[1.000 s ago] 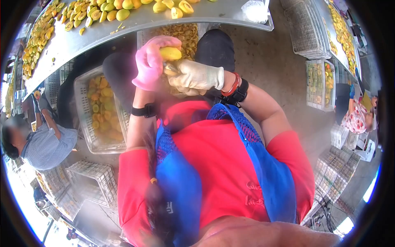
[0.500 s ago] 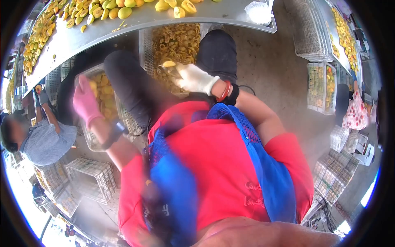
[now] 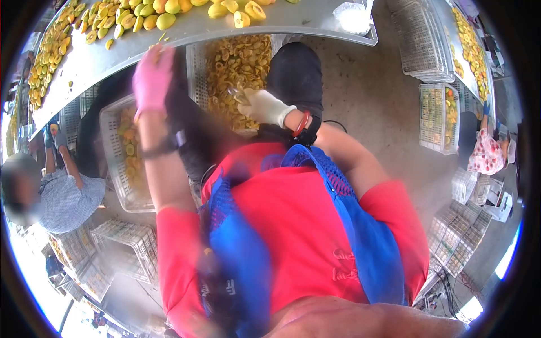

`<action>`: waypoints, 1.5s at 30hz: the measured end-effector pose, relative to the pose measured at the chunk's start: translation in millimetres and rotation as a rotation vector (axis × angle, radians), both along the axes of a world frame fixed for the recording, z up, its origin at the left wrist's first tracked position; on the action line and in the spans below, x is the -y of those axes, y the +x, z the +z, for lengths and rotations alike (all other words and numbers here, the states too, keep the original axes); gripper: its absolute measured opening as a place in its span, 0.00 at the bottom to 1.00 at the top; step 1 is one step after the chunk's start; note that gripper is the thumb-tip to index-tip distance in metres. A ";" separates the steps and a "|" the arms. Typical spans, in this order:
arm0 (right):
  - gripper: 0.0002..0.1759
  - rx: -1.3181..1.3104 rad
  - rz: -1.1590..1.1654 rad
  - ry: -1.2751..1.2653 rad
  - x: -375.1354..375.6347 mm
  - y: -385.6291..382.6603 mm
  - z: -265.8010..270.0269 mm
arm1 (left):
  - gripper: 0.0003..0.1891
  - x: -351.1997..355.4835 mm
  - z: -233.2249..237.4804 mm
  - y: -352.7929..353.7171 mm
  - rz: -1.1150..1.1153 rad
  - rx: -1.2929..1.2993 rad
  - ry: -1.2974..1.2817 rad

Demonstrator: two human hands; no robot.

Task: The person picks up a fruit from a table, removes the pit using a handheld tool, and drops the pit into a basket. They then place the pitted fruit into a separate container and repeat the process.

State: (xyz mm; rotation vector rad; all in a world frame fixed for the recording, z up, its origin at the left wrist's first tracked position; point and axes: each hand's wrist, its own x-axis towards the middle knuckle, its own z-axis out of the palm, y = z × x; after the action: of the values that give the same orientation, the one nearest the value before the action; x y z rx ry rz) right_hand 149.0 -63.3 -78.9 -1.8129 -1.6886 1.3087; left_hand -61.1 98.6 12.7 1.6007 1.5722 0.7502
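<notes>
My left hand (image 3: 153, 81), in a pink glove, reaches up to the near edge of the metal table (image 3: 214, 29), fingers stretched out and slightly blurred. No fruit shows in it. My right hand (image 3: 266, 107), in a white glove, is closed around a small shiny tool (image 3: 233, 92) whose exact kind I cannot make out. Below it stands a crate of yellow-brown fruit scraps (image 3: 234, 62), between my knees. Left of my leg, a pale crate (image 3: 115, 169) holds yellow-orange fruit pieces (image 3: 128, 141). Yellow-green fruit (image 3: 165, 21), some of it halved, lies on the table.
A clear plastic bag (image 3: 352, 19) lies at the table's right corner. Stacked crates (image 3: 417, 45) and a fruit-filled crate (image 3: 439, 118) stand to the right. A co-worker (image 3: 70, 197) sits at left, another person (image 3: 486, 152) at far right. More crates (image 3: 127, 242) stand behind left.
My left hand has moved from over the left crate up and right to the table edge. The yellow piece at my right hand's tool is gone from there; that hand has barely moved.
</notes>
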 end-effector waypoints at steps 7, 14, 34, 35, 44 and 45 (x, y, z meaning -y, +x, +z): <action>0.21 -0.194 -0.210 0.012 10.1 10.4 24.6 | 0.37 -75.7 -62.2 141.7 -0.430 -0.624 -0.062; 0.18 -0.241 -0.306 0.133 17.6 24.6 20.4 | 0.38 -83.7 -91.3 175.8 -0.449 -0.509 -0.041; 0.16 -0.149 -0.377 0.706 -1.2 13.1 78.7 | 0.23 41.3 -5.2 87.5 -0.554 0.932 -0.206; 0.16 -0.135 -0.371 0.733 -2.1 11.5 77.4 | 0.24 45.4 -3.2 86.7 -0.566 0.916 -0.169; 0.16 -0.042 -0.300 0.699 9.7 3.5 76.5 | 0.29 81.5 11.6 97.0 -0.287 0.830 -0.076; 0.16 -0.041 -0.295 0.677 11.4 2.3 78.2 | 0.27 82.0 3.7 97.5 -0.272 0.850 -0.043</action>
State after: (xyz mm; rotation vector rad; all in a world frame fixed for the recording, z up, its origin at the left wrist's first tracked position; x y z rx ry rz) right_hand 151.3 -74.6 -0.7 -1.5232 -1.5128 0.5478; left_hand 36.4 16.6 16.4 1.1767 0.7351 1.0458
